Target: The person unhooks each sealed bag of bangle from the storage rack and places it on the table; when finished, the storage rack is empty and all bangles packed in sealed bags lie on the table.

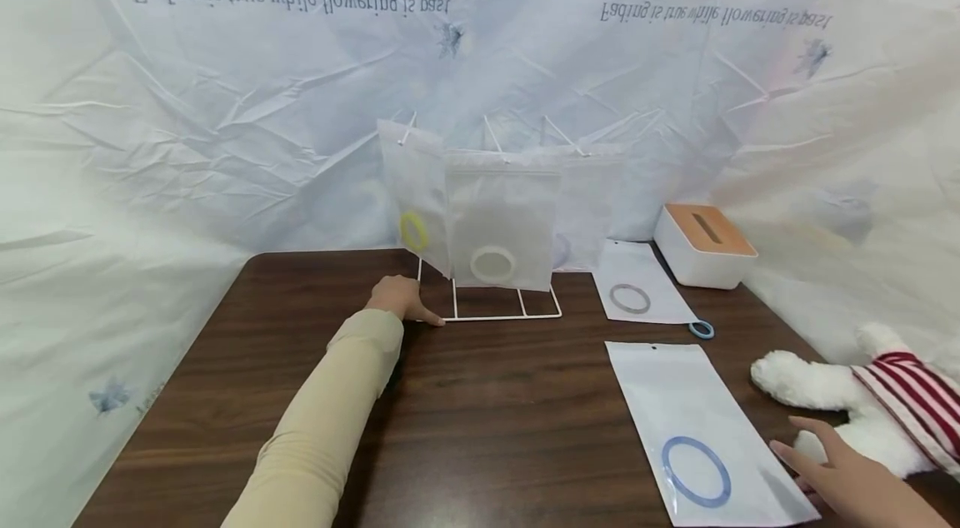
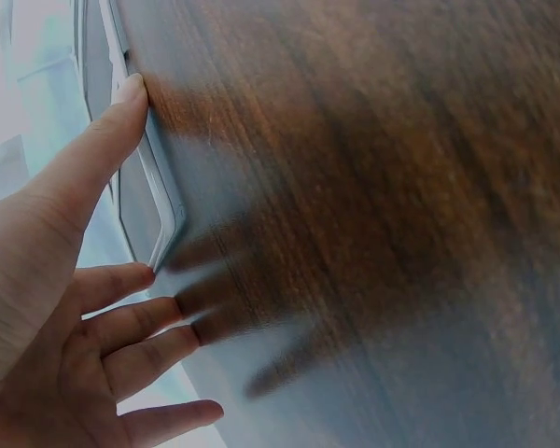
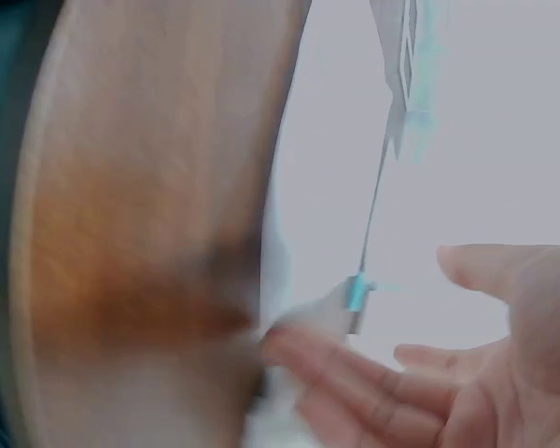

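My left hand [image 1: 399,297] is at the front left corner of a white wire display rack [image 1: 495,318]. In the left wrist view its thumb [image 2: 131,91] touches the front wire, the index fingertip is right at the bent corner, and the other fingers spread out fairly straight. Zip bags hang from the rack's hooks: one with a yellow ring [image 1: 413,231], one with a white ring [image 1: 492,265], and one farther right. My right hand [image 1: 855,474] reaches in low at the right, fingers loose, beside the lower corner of a white zip bag [image 1: 660,395] with a blue ring [image 1: 696,471].
Behind the near bag lies another white bag [image 1: 637,261] with a grey ring, a small blue ring [image 1: 701,330] at its corner. A white box with a wooden lid [image 1: 712,241] stands at the back right. A plush toy [image 1: 900,395] in red stripes sits at the right edge.
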Available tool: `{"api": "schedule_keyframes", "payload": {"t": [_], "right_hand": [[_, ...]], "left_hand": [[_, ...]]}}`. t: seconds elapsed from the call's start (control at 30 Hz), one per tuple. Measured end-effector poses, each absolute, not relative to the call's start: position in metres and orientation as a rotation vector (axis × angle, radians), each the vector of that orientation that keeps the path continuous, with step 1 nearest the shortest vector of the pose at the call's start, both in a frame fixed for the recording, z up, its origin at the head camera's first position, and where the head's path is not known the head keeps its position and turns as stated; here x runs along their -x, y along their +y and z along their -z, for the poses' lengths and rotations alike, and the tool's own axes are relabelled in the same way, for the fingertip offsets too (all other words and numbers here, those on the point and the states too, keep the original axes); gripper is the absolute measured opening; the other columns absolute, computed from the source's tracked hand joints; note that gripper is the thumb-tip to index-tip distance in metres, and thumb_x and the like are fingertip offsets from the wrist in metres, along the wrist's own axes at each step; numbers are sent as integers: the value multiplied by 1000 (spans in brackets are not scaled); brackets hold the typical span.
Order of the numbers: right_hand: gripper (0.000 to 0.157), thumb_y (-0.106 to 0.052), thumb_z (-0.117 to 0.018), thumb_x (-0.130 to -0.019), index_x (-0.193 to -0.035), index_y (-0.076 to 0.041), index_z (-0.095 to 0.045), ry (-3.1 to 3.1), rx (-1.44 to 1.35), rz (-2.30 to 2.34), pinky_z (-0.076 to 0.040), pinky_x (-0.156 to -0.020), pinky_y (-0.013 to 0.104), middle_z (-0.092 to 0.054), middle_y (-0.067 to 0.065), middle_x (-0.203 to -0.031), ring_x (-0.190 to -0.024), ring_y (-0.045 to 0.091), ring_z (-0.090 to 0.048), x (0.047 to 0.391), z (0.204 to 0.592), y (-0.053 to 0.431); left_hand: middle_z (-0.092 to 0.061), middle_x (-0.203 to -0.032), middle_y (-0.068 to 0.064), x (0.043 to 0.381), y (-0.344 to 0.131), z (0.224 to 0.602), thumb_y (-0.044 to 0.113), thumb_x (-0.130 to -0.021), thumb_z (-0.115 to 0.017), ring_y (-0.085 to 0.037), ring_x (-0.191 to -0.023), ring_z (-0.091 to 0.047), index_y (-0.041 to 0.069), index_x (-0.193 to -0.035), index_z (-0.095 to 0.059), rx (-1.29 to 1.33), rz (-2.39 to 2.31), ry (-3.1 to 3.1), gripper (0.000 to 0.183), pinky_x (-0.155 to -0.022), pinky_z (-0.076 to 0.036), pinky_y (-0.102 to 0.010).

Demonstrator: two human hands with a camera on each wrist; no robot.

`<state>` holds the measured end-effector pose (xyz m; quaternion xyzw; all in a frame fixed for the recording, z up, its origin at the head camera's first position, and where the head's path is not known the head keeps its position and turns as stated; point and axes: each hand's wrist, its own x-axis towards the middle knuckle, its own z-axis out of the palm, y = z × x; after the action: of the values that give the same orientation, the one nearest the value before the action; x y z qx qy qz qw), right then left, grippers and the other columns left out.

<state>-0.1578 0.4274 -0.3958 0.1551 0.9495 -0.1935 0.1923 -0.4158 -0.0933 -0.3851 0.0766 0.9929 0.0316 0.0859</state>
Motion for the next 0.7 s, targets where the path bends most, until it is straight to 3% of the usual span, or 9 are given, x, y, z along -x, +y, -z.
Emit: {"api": "schedule_keyframes", "payload": {"t": [0.07,0.17,0.27,0.37,0.43,0.53,0.7], "right_hand": [[103,-71,-44,-94,-134,20,-16,2694,-414,451,-49,-73,57,-67,21,-90,-83,37,-67,160,389,424],[103,-72,-42,-94,-140,16,-15,2773,-331,363,-49,-69,56,-66,25,-96,-83,40,-66,170,376,411],[99,-66,-41,-98,-149,12,-8,2907,-185,358,-49,-67,55,-63,33,-110,-90,47,-65,187,361,392],[95,-58,-47,-100,-153,10,-9,3083,-16,361,-48,-73,61,-51,43,-125,-103,58,-56,207,347,368],[92,-52,-54,-99,-153,10,-13,3178,70,384,-45,-80,65,-42,46,-132,-111,62,-48,221,341,352],[88,-44,-59,-99,-154,7,-13,3238,168,503,-37,-91,70,-33,45,-141,-122,64,-37,245,333,331],[94,-47,-55,-100,-159,-4,4,3094,177,892,-27,-101,71,-10,34,-158,-136,60,-21,290,323,302]], "left_hand": [[-67,-96,-9,416,-94,385,70,-75,-73,-27,-87,-62,9,-108,-71,-229,-86,2957,70,-69,-52,-37],[-68,-97,-9,418,-96,386,70,-75,-73,-28,-89,-63,8,-108,-71,-223,-82,2951,70,-72,-53,-38],[-67,-111,-14,421,-98,390,70,-75,-73,-34,-102,-63,6,-116,-69,-233,-84,2943,76,-82,-53,-42],[-65,-122,-17,421,-98,391,69,-76,-73,-37,-110,-60,4,-122,-67,-243,-101,2929,80,-88,-52,-45],[-65,-120,-17,420,-97,390,68,-76,-74,-37,-106,-62,4,-119,-68,-242,-118,2919,77,-85,-53,-44],[-67,-116,-15,419,-97,387,68,-76,-73,-35,-102,-63,5,-115,-70,-244,-121,2913,74,-83,-53,-43],[-64,-123,-16,421,-98,383,69,-79,-70,-35,-112,-60,6,-116,-68,-275,-110,2912,73,-93,-50,-44]]}}
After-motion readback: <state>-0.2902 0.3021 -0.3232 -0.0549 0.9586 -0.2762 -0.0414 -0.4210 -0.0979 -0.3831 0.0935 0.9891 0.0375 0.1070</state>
